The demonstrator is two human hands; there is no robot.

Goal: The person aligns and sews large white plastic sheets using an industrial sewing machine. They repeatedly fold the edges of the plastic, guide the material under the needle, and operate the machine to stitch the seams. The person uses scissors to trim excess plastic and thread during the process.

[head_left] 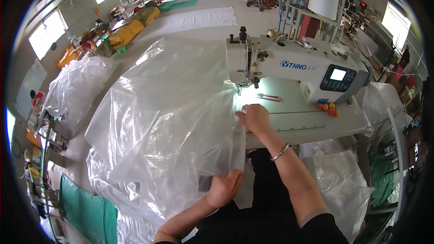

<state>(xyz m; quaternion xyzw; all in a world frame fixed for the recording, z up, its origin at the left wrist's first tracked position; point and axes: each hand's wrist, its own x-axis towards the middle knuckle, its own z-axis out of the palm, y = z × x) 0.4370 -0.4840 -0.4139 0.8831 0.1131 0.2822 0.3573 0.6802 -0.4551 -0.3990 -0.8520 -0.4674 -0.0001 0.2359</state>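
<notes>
Head view, looking down at a sewing station. Right hand: fingers flat and together, pressed palm-down on the edge of the clear plastic sheet, pinning it to the table just in front of the needle area; not gripping, only pressing. Metal bangle on that wrist. Left hand: fingers curled shut, pinching the near edge of the same sheet, low and close to the body, well apart from the right hand. Between the two hands the sheet's edge runs taut, nearly straight.

Sheet itself: large, translucent, billowing up and leftward off the table, bulk hanging over the floor to the left of the machine. Its leading edge lies under the lit spot below the sewing machine head.

Machine: white, with a grey control panel at right, screen lit. Small snips lie on the table bed behind the right hand. A few orange round items sit near the machine's right foot. Ruler scale printed along the table's front edge.

Further out: more heaped clear plastic at left, another pile at lower right, green fabric lower left, yellow bundles across the floor.
</notes>
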